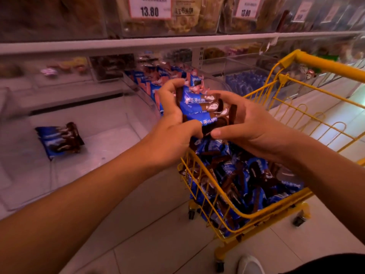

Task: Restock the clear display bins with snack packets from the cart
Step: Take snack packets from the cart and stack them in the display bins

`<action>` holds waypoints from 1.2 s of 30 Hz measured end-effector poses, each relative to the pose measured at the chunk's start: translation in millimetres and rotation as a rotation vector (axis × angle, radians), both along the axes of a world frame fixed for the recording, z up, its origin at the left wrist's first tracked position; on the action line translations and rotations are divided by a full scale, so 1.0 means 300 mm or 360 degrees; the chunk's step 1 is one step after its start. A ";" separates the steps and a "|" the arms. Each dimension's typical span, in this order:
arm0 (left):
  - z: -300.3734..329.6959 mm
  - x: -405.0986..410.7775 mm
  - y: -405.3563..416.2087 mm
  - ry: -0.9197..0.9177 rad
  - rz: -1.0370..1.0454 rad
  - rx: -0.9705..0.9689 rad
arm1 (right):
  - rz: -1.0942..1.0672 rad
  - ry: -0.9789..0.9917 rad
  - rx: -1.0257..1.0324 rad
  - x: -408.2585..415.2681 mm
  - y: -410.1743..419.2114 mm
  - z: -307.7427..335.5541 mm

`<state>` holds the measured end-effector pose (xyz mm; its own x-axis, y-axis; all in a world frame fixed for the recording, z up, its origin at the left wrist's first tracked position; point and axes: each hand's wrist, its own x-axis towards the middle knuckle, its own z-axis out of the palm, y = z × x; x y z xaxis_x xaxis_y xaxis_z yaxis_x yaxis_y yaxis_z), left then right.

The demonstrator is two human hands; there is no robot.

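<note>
Hands together above yellow cart (262, 211): left hand (173, 123) and right hand (246, 123) clutch blue snack packets (199, 109); near-empty clear bin (110, 123) at nine o'clock holds a few packets (59, 140).

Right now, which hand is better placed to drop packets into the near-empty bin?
Left. The left hand grips the packets on the side of the near-empty bin; the right hand is over the cart.

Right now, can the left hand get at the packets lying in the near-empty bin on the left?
Probably not yet. The left hand and right hand together grip a bundle of packets. The path to the loose packets looks open, since the clear bin shows no lid.
</note>
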<state>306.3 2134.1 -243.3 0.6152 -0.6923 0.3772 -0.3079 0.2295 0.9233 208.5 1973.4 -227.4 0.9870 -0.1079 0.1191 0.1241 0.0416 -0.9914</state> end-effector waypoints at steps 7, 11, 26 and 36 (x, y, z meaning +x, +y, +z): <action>0.062 0.037 0.221 -0.0277 0.0336 0.0338 | 0.0079 -0.0078 -0.0400 0.090 0.227 0.064; 0.127 0.135 0.446 -0.0679 0.0638 0.0455 | 0.0098 -0.0153 -0.0509 0.184 0.361 0.089; -0.046 0.433 0.895 -0.1384 0.0681 0.0683 | 0.0450 0.0278 -0.1553 0.813 0.733 -0.197; -0.054 0.439 0.881 -0.1391 0.0677 0.0684 | 0.0861 0.0004 -0.2523 0.874 0.727 -0.259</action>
<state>437.9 2398.5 -259.6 0.4715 -0.6642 0.5800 -0.8818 -0.3460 0.3206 470.7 2191.4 -305.0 0.8680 0.4392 -0.2318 0.4299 -0.8982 -0.0921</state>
